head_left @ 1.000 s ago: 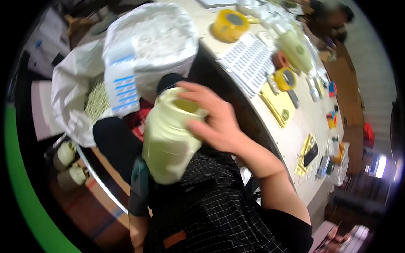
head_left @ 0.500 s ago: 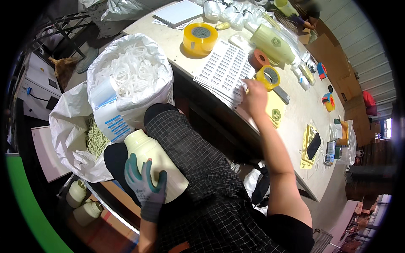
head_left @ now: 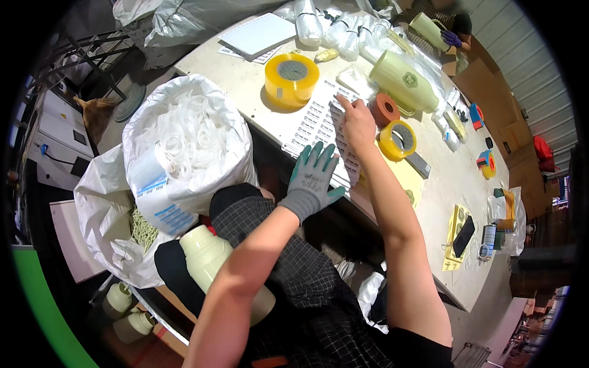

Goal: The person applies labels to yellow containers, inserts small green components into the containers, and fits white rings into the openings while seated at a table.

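My left hand (head_left: 311, 180), in a grey and green glove, rests with spread fingers on the near edge of a stack of printed label sheets (head_left: 316, 119). Bare, my right hand (head_left: 357, 124) is over the right side of the same sheets, its index finger stretched out onto the labels; its thumb is hidden. A pale cream plastic jug body (head_left: 205, 254) lies tilted across my lap, partly covered by my left forearm, with neither hand on it.
Beside the sheets are a wide yellow tape roll (head_left: 292, 81), a brown roll (head_left: 384, 109), a smaller tape roll (head_left: 397, 140) and a pale green jug (head_left: 404, 81). A white sack (head_left: 236, 132) of clear rings stands left of the table. A co-worker's gloved hand (head_left: 451, 38) holds another jug.
My left hand has left the jug body and moved up and right onto the label sheets. My right hand has shifted farther up the sheets. The jug body stays on my lap.
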The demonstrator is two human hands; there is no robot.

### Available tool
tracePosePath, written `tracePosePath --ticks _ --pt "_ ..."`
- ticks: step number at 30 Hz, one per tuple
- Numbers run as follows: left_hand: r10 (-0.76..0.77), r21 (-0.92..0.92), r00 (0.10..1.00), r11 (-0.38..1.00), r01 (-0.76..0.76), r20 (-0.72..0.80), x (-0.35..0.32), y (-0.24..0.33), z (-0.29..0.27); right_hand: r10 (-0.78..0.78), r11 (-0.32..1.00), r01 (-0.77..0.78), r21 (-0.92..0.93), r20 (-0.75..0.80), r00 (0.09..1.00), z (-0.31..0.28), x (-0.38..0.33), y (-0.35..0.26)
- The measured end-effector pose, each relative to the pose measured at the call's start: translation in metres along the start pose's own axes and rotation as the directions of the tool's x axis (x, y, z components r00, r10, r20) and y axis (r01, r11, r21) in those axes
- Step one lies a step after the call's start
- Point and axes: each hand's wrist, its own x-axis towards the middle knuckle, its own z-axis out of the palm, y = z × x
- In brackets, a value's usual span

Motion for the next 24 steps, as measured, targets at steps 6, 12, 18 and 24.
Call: tracePosePath --ticks 6,12,18,24 --pt "0.027 -0.039 0.998 0.999 -0.029 -0.053 -0.002 -0.004 0.022 0.123 0.992 -0.121 -0.03 0.063 0.99 0.039 0.03 0.008" --pt "0.015 -0.064 1.0 0.998 -0.017 -0.026 -0.002 -0.004 0.021 0.031 0.999 -0.031 0.01 0.02 0.999 0.042 0.03 0.008" --pt "0.014 -0.032 0.999 0.999 -0.013 0.033 0.001 -0.005 0.017 0.081 0.997 -0.082 0.001 0.049 0.995 0.041 0.039 0.009" --pt "0.012 -0.046 1.0 0.999 -0.013 -0.027 -0.001 -0.009 0.021 0.091 0.995 -0.093 0.024 0.047 0.995 0.047 0.048 0.012"
